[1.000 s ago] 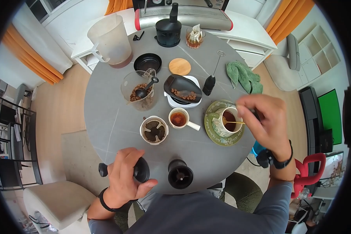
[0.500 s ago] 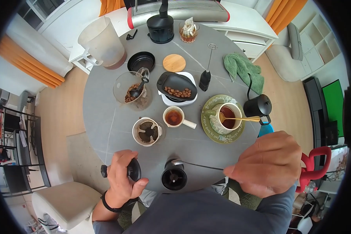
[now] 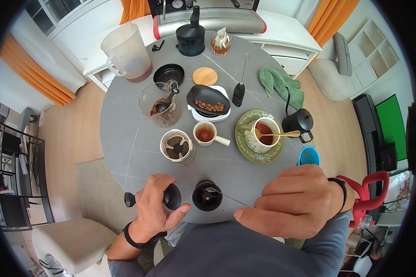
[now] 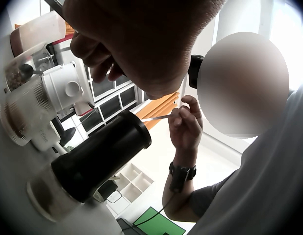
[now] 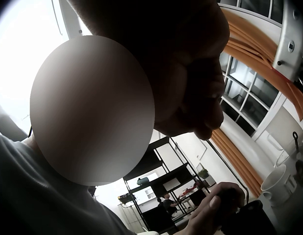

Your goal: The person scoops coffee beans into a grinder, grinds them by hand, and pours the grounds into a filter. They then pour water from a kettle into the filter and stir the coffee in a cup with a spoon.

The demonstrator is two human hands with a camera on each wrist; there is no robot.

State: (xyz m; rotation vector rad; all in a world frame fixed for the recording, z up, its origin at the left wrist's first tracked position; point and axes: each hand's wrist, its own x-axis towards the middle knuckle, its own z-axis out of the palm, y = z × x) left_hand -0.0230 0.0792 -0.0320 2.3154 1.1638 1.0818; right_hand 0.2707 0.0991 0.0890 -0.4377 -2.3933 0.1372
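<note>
My right hand (image 3: pixel 293 203) pinches the thin handle of a metal spoon (image 3: pixel 229 197). The spoon's small bowl lies over the mouth of a black hand grinder (image 3: pixel 207 207), which stands upright at the table's near edge. In the left wrist view the grinder (image 4: pixel 102 156) shows a see-through lower cup (image 4: pixel 46 198) with something dark inside. My left hand (image 3: pixel 150 205) holds a black lid (image 3: pixel 172 197) with a knob (image 3: pixel 130 199) sticking out on its left, just left of the grinder. In the right wrist view the gripping fingers are in deep shadow.
Beyond the grinder stand a white brewer (image 3: pixel 176 157) with dark grounds, a small handled cup (image 3: pixel 204 134), and a teacup (image 3: pixel 260 147) on a green saucer (image 3: pixel 263 158) with a gold spoon (image 3: pixel 286 134). Farther back are a scale (image 3: pixel 210 115) bearing a bean tray (image 3: pixel 201 96), a bean jug (image 3: pixel 152 104) and a kettle (image 3: pixel 300 120).
My right hand has come from beside the teacup toward the grinder, bringing the metal spoon to the grinder's mouth. My left hand still holds the lid in nearly the same place.
</note>
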